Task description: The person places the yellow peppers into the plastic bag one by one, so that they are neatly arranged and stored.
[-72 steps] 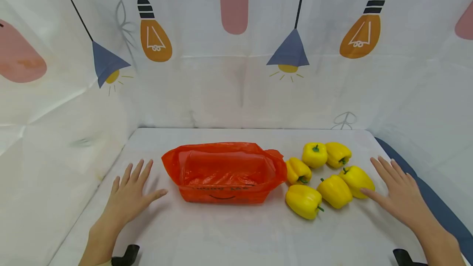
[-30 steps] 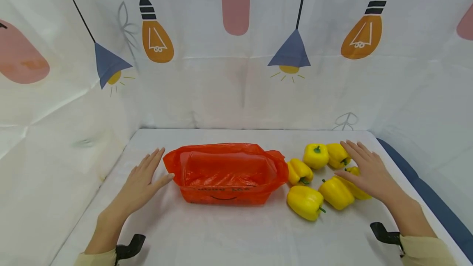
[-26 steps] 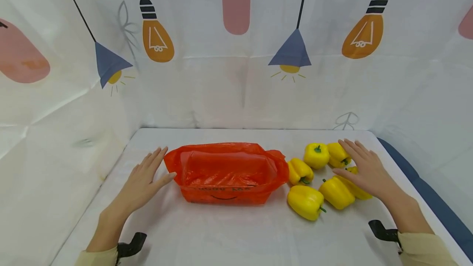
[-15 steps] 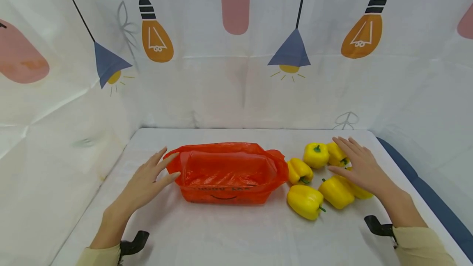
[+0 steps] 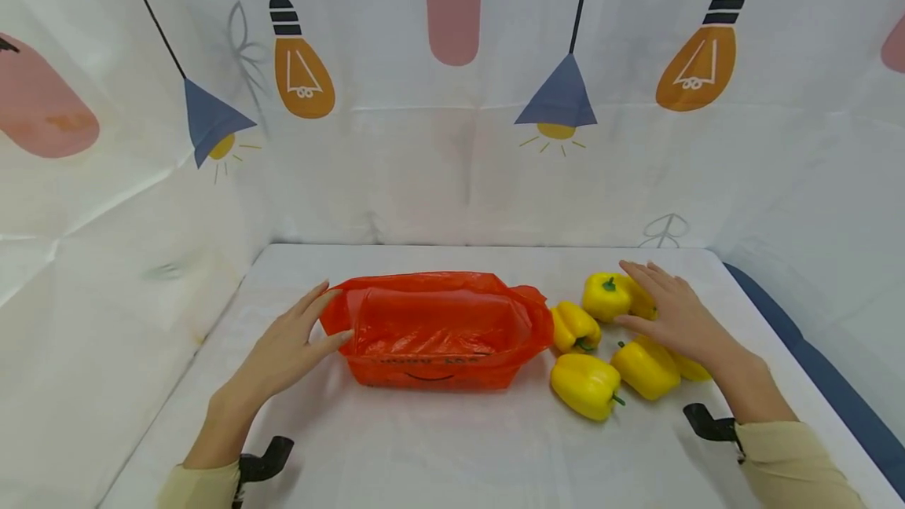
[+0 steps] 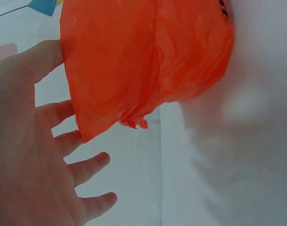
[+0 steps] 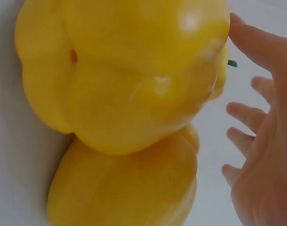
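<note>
A red plastic bag (image 5: 438, 320) lies on the table with its wide mouth gaping upward. My left hand (image 5: 283, 352) is at the bag's left corner, thumb and fingers apart; in the left wrist view some fingertips pass behind the bag's edge (image 6: 110, 61), so contact is unclear. Several yellow bell peppers (image 5: 585, 386) with green stems lie right of the bag. Over the rear ones hovers my right hand (image 5: 682, 324), fingers spread and partly covering them. The right wrist view has a large pepper (image 7: 134, 70) beside the thumb, another pepper (image 7: 124, 188) below, and nothing gripped.
A white table (image 5: 452, 446) carries everything. Behind it hangs a white printed cloth (image 5: 396, 171) with lamps and bulbs. Something dark blue (image 5: 813, 360) lies beyond the table's right edge. Each wrist bears a black mount (image 5: 267, 459).
My left hand has moved right and forward to the bag's corner. My right hand has come leftward from the table's right side over the peppers. Bag and peppers stay in place.
</note>
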The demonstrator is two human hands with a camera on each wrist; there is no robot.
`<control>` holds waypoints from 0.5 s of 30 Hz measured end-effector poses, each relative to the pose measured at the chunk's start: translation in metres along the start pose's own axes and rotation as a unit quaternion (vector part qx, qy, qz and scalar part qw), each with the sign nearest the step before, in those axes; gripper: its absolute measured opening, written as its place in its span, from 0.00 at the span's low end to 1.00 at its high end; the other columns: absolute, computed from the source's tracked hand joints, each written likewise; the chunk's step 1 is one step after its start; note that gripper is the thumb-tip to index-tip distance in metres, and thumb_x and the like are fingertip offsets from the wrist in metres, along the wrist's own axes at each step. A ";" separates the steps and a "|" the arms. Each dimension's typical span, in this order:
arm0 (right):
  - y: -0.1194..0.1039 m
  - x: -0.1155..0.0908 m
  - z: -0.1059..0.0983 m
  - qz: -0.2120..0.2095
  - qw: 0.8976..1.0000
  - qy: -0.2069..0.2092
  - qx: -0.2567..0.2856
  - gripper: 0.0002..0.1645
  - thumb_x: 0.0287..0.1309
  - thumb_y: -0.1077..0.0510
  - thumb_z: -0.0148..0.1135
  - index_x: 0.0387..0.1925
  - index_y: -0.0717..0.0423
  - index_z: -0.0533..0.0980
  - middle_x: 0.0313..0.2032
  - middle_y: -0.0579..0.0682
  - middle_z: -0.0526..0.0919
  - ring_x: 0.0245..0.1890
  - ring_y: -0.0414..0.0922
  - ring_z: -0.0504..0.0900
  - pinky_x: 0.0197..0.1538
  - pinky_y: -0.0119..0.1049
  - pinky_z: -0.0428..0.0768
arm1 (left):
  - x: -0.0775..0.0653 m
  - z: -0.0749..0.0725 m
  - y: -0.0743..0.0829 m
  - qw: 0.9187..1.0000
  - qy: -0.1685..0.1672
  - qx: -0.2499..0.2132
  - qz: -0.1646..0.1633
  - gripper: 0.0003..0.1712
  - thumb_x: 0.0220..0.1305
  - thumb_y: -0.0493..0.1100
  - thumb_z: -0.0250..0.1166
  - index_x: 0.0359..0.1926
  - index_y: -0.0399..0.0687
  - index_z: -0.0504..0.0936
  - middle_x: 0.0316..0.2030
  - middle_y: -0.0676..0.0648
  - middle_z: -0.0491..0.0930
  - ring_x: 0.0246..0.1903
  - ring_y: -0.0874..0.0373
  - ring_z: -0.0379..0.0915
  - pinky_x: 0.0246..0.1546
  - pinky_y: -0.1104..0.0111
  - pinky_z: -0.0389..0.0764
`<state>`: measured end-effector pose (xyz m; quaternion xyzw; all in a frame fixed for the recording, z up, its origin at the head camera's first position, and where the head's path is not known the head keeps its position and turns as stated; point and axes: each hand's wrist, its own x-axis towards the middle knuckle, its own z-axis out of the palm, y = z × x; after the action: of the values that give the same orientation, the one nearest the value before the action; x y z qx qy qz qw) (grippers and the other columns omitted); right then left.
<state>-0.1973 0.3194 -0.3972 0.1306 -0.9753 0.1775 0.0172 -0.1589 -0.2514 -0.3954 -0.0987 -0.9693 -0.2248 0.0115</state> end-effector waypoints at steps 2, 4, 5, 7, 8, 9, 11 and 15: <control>0.000 0.002 0.001 -0.002 1.000 -0.001 0.001 0.56 0.59 0.32 0.62 0.79 0.45 0.47 0.74 0.66 0.57 0.76 0.68 0.46 0.74 0.71 0.38 | 0.001 -0.001 0.001 1.000 0.003 0.002 0.002 0.49 0.64 0.73 0.55 0.77 0.56 0.56 0.78 0.45 0.52 0.73 0.36 0.54 0.65 0.32 0.61; -0.001 0.003 0.001 -0.002 1.000 -0.002 0.001 0.56 0.59 0.32 0.62 0.79 0.45 0.47 0.74 0.66 0.57 0.75 0.68 0.46 0.73 0.71 0.38 | 0.002 -0.001 0.001 1.000 0.007 0.003 0.004 0.48 0.64 0.72 0.56 0.77 0.56 0.56 0.78 0.45 0.52 0.73 0.37 0.54 0.65 0.33 0.61; -0.002 0.004 0.000 -0.002 1.000 -0.002 0.001 0.56 0.59 0.33 0.63 0.79 0.45 0.47 0.74 0.66 0.57 0.75 0.68 0.46 0.73 0.72 0.39 | 0.002 -0.001 0.001 1.000 0.008 0.003 0.003 0.48 0.64 0.73 0.56 0.77 0.57 0.56 0.78 0.45 0.52 0.74 0.38 0.54 0.65 0.33 0.62; -0.003 0.005 0.000 -0.003 1.000 -0.004 0.003 0.56 0.59 0.35 0.64 0.79 0.45 0.48 0.74 0.66 0.57 0.75 0.68 0.46 0.73 0.72 0.40 | 0.003 -0.002 0.002 1.000 0.006 0.000 -0.002 0.48 0.63 0.73 0.56 0.77 0.57 0.57 0.78 0.45 0.52 0.74 0.38 0.54 0.65 0.33 0.63; -0.004 0.006 0.000 -0.003 1.000 -0.005 0.003 0.56 0.59 0.36 0.65 0.79 0.45 0.48 0.74 0.66 0.57 0.75 0.68 0.47 0.73 0.72 0.41 | 0.004 -0.001 0.002 1.000 0.004 -0.005 -0.006 0.49 0.63 0.73 0.56 0.77 0.57 0.57 0.78 0.46 0.52 0.74 0.38 0.54 0.65 0.33 0.63; -0.005 0.007 0.000 -0.002 1.000 -0.007 0.004 0.56 0.59 0.36 0.65 0.79 0.45 0.48 0.74 0.66 0.56 0.75 0.68 0.47 0.72 0.73 0.42 | 0.004 -0.001 0.003 1.000 0.000 -0.011 -0.011 0.49 0.62 0.74 0.56 0.77 0.57 0.57 0.78 0.45 0.52 0.74 0.38 0.53 0.65 0.33 0.63; -0.006 0.008 0.001 0.004 1.000 -0.015 0.004 0.55 0.58 0.37 0.66 0.79 0.43 0.49 0.75 0.66 0.55 0.74 0.69 0.49 0.70 0.75 0.46 | 0.005 -0.001 0.003 0.999 -0.007 -0.026 -0.020 0.50 0.62 0.73 0.57 0.77 0.56 0.56 0.78 0.44 0.51 0.74 0.38 0.53 0.64 0.33 0.64; -0.010 0.009 0.001 0.017 0.999 -0.036 0.003 0.54 0.58 0.36 0.65 0.78 0.42 0.50 0.75 0.65 0.54 0.72 0.70 0.52 0.65 0.78 0.53 | 0.006 0.000 0.005 0.998 -0.014 -0.044 -0.029 0.51 0.62 0.70 0.61 0.77 0.52 0.56 0.76 0.41 0.53 0.72 0.37 0.55 0.63 0.33 0.67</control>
<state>-0.2038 0.3074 -0.3943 0.1206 -0.9768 0.1756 -0.0213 -0.1643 -0.2463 -0.3929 -0.0744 -0.9609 -0.2663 -0.0134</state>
